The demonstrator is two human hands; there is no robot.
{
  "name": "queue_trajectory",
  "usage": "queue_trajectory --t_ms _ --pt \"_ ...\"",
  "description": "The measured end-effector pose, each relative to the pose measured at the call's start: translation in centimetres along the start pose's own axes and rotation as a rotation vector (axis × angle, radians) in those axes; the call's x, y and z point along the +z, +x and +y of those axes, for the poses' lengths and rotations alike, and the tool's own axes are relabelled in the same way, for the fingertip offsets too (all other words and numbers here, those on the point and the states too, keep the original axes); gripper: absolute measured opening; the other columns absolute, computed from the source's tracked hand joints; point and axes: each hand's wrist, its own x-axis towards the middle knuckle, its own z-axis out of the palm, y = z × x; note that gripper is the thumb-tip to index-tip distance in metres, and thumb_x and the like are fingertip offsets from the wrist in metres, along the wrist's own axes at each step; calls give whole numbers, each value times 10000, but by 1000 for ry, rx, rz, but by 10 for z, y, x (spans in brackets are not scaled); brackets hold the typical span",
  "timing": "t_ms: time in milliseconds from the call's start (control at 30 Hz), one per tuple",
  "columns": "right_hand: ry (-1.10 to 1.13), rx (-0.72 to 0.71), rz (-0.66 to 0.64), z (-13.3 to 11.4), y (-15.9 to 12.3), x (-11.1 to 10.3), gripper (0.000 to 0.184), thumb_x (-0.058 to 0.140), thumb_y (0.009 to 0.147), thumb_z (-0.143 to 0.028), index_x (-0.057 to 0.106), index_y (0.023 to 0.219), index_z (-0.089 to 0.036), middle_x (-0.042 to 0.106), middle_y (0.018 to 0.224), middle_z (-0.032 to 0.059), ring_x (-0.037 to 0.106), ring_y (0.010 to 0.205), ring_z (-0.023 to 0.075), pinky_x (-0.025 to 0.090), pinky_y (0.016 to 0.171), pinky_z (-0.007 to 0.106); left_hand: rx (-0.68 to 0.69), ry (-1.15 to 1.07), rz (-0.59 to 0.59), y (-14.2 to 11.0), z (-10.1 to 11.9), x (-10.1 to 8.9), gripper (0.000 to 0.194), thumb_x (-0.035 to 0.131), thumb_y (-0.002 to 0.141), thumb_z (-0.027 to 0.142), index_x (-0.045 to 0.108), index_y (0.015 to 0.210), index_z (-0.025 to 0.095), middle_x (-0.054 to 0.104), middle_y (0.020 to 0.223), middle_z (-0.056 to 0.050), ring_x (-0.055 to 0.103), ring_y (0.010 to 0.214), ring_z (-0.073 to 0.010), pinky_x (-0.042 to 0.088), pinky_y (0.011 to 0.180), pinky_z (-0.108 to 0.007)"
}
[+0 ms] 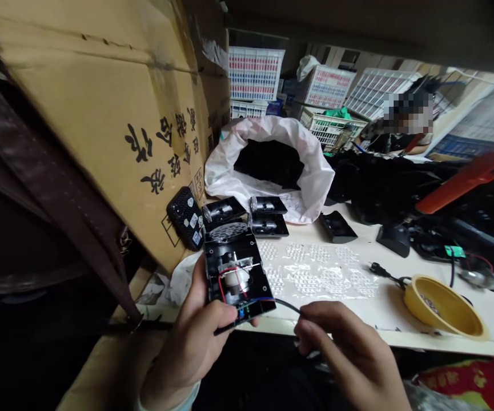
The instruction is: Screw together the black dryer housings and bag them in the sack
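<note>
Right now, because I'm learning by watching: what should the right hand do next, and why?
Probably ease the cable slightly toward the housing: the right hand pinches it just outside the edge, the left hand holds the housing, and thin red wires inside could be strained by a pull.

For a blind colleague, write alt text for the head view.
A person's left hand holds an open black housing with red wires inside, while the right hand pinches a cable running from it. A white sack and yellow bowl stand on the worktable.
</note>
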Motion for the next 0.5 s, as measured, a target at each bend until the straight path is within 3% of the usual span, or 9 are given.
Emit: queue_trajectory --t_ms 67,100,200,333,433,500 --pt "-63 -154 110 -3 2 1 91 651 912 -216 719 968 -240 707 710 -6 640 570 115 504 559 194 5 35 17 -1 -1 1 535 626 697 136 540 1203 288 652 929 -12 595 769 -191 583 625 -302" --pt "-103 -236 138 -5 3 2 165 652 898 -161 722 1016 -252 720 738 -7 650 585 117 503 562 195 1 35 25 -2 -2 3 564 635 701 139 521 1231 294 654 940 -11 595 779 -193 580 634 -302" --pt "-223 -395 120 -13 8 7 279 593 899 -65 700 1102 -225 684 723 13 639 605 127 470 540 219 -17 -2 52 -4 -3 8 723 667 697 135 437 1358 317 658 992 -9 610 867 -212 564 693 -307" --pt "-408 -443 45 -17 13 13 287 513 928 -50 683 1146 -130 540 626 8 508 511 113 377 465 238 -25 40 82 -5 -5 10 845 682 698 151 351 1455 327 660 1095 -30 622 938 -241 553 779 -346" --pt "-504 -465 -29 -16 15 16 309 466 926 -54 673 1155 -78 552 630 19 511 491 116 374 449 235 -18 128 67 -5 -10 5 871 703 739 205 293 1488 380 633 1247 -35 627 936 -222 541 819 -337" --pt "-509 -430 -66 -17 14 18 306 441 928 -67 678 1120 -77 578 639 25 514 475 118 381 446 237 19 141 59 -3 -16 0 877 723 751 217 288 1488 406 584 1357 -29 598 1102 -246 520 901 -326"
